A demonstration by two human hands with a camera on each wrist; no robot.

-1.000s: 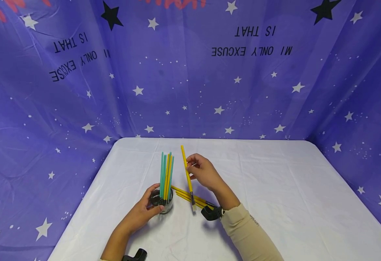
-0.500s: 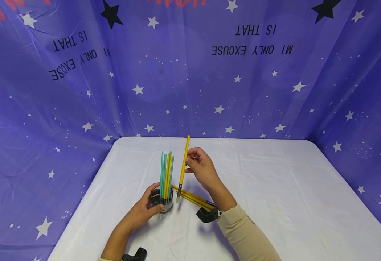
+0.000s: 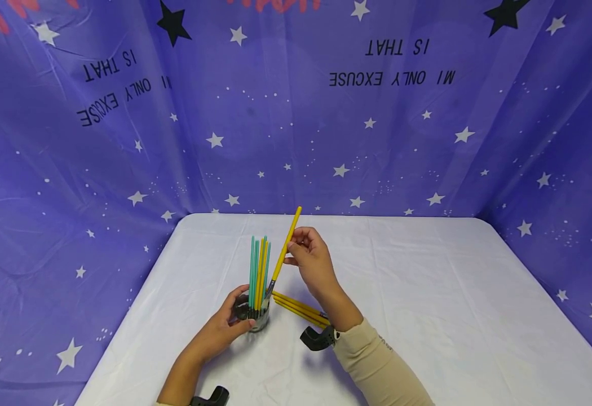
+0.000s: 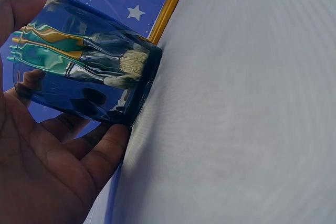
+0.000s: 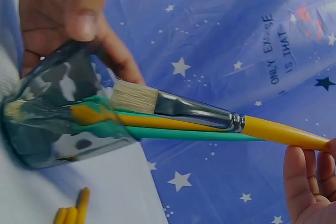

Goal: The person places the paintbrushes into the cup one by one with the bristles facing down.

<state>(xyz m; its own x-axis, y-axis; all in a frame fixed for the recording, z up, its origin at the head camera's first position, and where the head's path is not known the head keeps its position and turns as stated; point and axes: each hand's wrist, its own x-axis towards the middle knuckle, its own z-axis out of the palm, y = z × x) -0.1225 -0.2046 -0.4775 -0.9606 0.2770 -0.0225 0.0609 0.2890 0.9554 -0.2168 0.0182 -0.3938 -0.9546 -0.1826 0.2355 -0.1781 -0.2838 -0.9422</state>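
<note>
A clear glass [image 4: 79,98] stands on the table with several green and yellow paintbrushes in it, bristles down. My left hand [image 3: 225,327] grips the glass round its side, thumb at the near side of the rim. Between thumb and fingers, my right hand [image 3: 312,256] pinches a yellow paintbrush [image 3: 287,242] by its handle, right of the glass. That brush leans with its handle up to the right, its flat pale bristles [image 5: 134,97] at the glass's rim. Whether the bristles touch the rim I cannot tell.
Several yellow paintbrushes [image 3: 298,309] lie on the white tablecloth [image 3: 428,316], right of the glass and partly under the right wrist. A purple curtain with stars [image 3: 296,141] hangs behind the table and at both sides.
My right hand has moved left and slightly up with the yellow paintbrush. The brush's tilt has swung over, and its bristles have come from above the lying brushes to the glass. My left hand stays put.
</note>
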